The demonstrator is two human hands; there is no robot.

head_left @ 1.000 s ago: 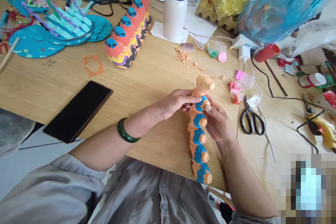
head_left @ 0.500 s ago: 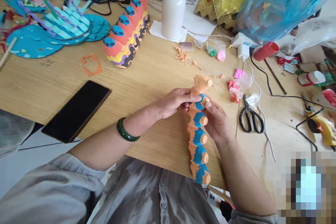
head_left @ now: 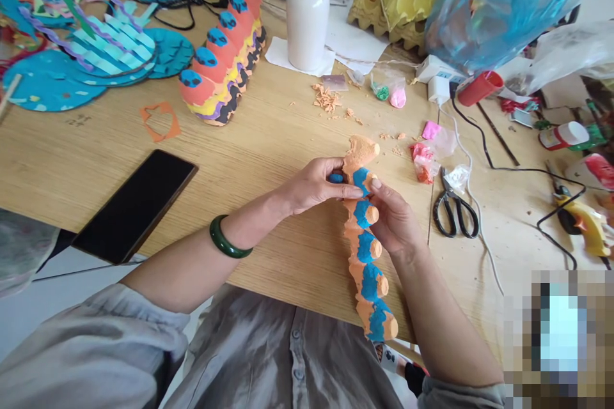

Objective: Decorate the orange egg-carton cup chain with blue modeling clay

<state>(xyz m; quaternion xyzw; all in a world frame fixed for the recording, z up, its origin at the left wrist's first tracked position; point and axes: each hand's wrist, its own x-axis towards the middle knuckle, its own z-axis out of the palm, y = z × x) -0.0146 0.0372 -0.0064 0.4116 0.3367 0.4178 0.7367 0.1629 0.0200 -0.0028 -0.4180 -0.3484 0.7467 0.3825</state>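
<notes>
Both hands are at an orange egg-carton strip (head_left: 363, 225), a row of bumps with blue clay pressed onto most of them. My left hand (head_left: 314, 186) is closed at its upper left side, the thumb lying on the blue patch of the second bump. A small lump of blue clay (head_left: 336, 177) shows between that hand's fingers. On the right, my right hand (head_left: 397, 220) grips the strip, its thumb at the tip of the second bump. The topmost bump is bare orange. The strip's lower end reaches over the table edge toward my lap. Fingers behind the strip are hidden.
A painted egg-carton piece (head_left: 223, 57) and a white bottle (head_left: 308, 19) stand farther back. Left lies a phone (head_left: 137, 204). Black-handled scissors (head_left: 453, 211), a white cable (head_left: 472, 204) and bagged red clay (head_left: 423, 160) lie right. Orange scraps (head_left: 327, 98) are scattered beyond the strip.
My left thumb has slid slightly down across the second bump, and the blue lump in that hand has come into view. The strip's lower end has swung a little to the right.
</notes>
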